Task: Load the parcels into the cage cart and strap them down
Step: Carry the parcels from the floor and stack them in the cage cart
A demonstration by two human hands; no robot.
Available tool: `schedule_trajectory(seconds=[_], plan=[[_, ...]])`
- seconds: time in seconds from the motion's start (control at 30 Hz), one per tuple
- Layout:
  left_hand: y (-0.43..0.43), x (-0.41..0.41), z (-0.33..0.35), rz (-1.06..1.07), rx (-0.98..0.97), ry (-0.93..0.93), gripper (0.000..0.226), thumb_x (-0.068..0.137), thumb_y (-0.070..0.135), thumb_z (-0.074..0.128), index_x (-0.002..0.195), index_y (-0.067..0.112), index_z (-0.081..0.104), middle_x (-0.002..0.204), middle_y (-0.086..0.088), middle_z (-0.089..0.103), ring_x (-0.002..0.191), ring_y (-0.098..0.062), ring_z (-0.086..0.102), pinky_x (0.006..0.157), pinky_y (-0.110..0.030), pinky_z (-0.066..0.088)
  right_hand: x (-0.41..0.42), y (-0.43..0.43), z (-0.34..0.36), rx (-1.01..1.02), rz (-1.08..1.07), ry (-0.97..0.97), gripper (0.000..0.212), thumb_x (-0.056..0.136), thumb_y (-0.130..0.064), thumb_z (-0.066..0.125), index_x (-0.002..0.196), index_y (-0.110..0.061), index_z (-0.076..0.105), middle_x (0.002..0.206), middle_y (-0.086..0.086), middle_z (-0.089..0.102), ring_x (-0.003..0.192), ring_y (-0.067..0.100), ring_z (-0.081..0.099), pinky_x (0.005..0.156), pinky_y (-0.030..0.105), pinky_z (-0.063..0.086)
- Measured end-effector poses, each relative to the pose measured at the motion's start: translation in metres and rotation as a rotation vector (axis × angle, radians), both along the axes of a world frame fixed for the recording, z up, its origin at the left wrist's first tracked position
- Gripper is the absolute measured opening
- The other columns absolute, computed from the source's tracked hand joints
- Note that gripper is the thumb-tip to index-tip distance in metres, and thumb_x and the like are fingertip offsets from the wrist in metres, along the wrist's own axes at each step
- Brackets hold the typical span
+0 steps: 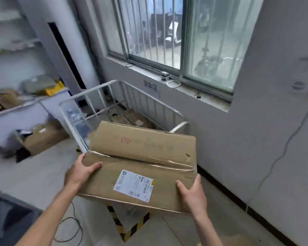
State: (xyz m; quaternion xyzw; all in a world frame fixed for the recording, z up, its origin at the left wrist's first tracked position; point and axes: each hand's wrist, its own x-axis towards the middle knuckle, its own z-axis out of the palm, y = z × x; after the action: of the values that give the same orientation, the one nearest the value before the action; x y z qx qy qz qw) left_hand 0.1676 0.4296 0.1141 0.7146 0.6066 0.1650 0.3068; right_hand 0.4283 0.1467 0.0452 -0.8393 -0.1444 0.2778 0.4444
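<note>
While we've got both hands (137,180) clamped on the box (140,160) ends (long axis sideways), the cart (114,107) sits straight ahead, just beyond it.

Before the cage cart (89,91), held by its near rim: parcel (142,153), left hand (79,172) gripping the left edge, right hand (193,195) the right corner. Inside the cart: flat cartons (133,118). Behind the cart: window (167,41). Left of the cart: shelf (25,103), open box (43,137) on the floor below it.

Brown parcel (140,162) (white label (134,185))
</note>
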Motion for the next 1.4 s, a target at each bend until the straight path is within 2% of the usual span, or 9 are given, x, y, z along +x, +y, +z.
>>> schedule_trajectory(seconds=[0.13, 0.23, 0.47, 0.6, 0.73, 0.97, 1.13, 1.23, 1.4], plan=[[0.067, -0.082, -0.022, 0.058, -0.073, 0.062, 0.089, 0.069, 0.062, 0.079, 0.143, 0.023, 0.048, 0.137, -0.008, 0.062, 0.118, -0.034, 0.060, 0.094, -0.041, 0.046, -0.063, 0.073, -0.007, -0.071, 0.087, -0.016, 0.087, 0.088, -0.051, 0.064, 0.157, -0.022, 0.022, 0.153, 0.003, 0.045, 0.132, 0.029, 0.052, 0.102, 0.039, 0.044], [0.117, -0.122, -0.045, 0.047, -0.106, 0.038, 0.091, 0.066, 0.065, 0.076, 0.142, 0.023, 0.049, 0.135, -0.007, 0.062, 0.116, -0.033, 0.060, 0.093, -0.040, 0.047, -0.105, 0.120, -0.011, -0.096, 0.037, -0.043, 0.090, 0.086, -0.052, 0.065, 0.158, -0.027, 0.019, 0.151, 0.002, 0.045, 0.128, 0.032, 0.054, 0.099, 0.041, 0.045], [0.207, -0.151, -0.080, -0.039, -0.176, -0.060, 0.087, 0.069, 0.064, 0.075, 0.143, 0.029, 0.046, 0.130, -0.002, 0.065, 0.113, -0.029, 0.061, 0.089, -0.037, 0.047, -0.167, 0.197, -0.015, -0.187, -0.113, -0.089, 0.093, 0.082, -0.061, 0.062, 0.157, -0.041, 0.011, 0.152, -0.006, 0.042, 0.127, 0.031, 0.055, 0.100, 0.051, 0.044], [0.246, -0.146, -0.082, -0.073, -0.185, -0.059, 0.082, 0.071, 0.065, 0.074, 0.140, 0.031, 0.045, 0.126, 0.000, 0.066, 0.113, -0.029, 0.061, 0.091, -0.040, 0.049, -0.172, 0.229, -0.011, -0.229, -0.166, -0.129, 0.089, 0.079, -0.068, 0.056, 0.153, -0.045, 0.012, 0.150, -0.005, 0.045, 0.123, 0.036, 0.057, 0.099, 0.054, 0.040], [0.286, -0.133, -0.086, -0.083, -0.221, -0.022, 0.072, 0.063, 0.073, 0.067, 0.123, 0.036, 0.051, 0.114, 0.003, 0.069, 0.103, -0.029, 0.063, 0.086, -0.040, 0.050, -0.170, 0.264, -0.011, -0.298, -0.244, -0.199, 0.078, 0.085, -0.071, 0.050, 0.151, -0.045, 0.019, 0.143, -0.002, 0.054, 0.120, 0.038, 0.059, 0.095, 0.052, 0.043], [0.367, -0.097, -0.089, -0.139, -0.157, 0.024, 0.081, 0.066, 0.077, 0.061, 0.130, 0.029, 0.052, 0.117, 0.000, 0.068, 0.110, -0.032, 0.061, 0.090, -0.043, 0.050, -0.143, 0.328, -0.012, -0.358, -0.277, -0.258, 0.077, 0.085, -0.074, 0.046, 0.151, -0.044, 0.021, 0.145, -0.001, 0.055, 0.120, 0.039, 0.060, 0.094, 0.049, 0.045], [0.416, -0.075, -0.084, -0.153, -0.151, 0.022, 0.061, 0.070, 0.073, 0.064, 0.117, 0.034, 0.056, 0.106, 0.006, 0.069, 0.105, -0.030, 0.062, 0.085, -0.040, 0.049, -0.109, 0.381, -0.011, -0.361, -0.274, -0.272, 0.071, 0.084, -0.075, 0.045, 0.146, -0.046, 0.026, 0.135, 0.000, 0.063, 0.114, 0.036, 0.063, 0.089, 0.045, 0.046], [0.450, -0.059, -0.080, -0.167, -0.150, 0.003, 0.058, 0.068, 0.073, 0.065, 0.111, 0.034, 0.058, 0.099, 0.009, 0.067, 0.098, -0.026, 0.063, 0.080, -0.039, 0.049, -0.092, 0.414, -0.014, -0.329, -0.292, -0.251, 0.066, 0.087, -0.069, 0.047, 0.146, -0.046, 0.030, 0.126, 0.001, 0.067, 0.109, 0.035, 0.064, 0.083, 0.043, 0.045], [0.501, -0.008, -0.075, -0.241, -0.157, 0.014, 0.068, 0.061, 0.073, 0.067, 0.109, 0.025, 0.060, 0.104, -0.002, 0.069, 0.097, -0.030, 0.064, 0.086, -0.045, 0.052, -0.063, 0.452, -0.007, -0.298, -0.354, -0.193, 0.055, 0.093, -0.057, 0.049, 0.145, -0.041, 0.041, 0.117, 0.006, 0.071, 0.105, 0.037, 0.065, 0.073, 0.037, 0.038]])
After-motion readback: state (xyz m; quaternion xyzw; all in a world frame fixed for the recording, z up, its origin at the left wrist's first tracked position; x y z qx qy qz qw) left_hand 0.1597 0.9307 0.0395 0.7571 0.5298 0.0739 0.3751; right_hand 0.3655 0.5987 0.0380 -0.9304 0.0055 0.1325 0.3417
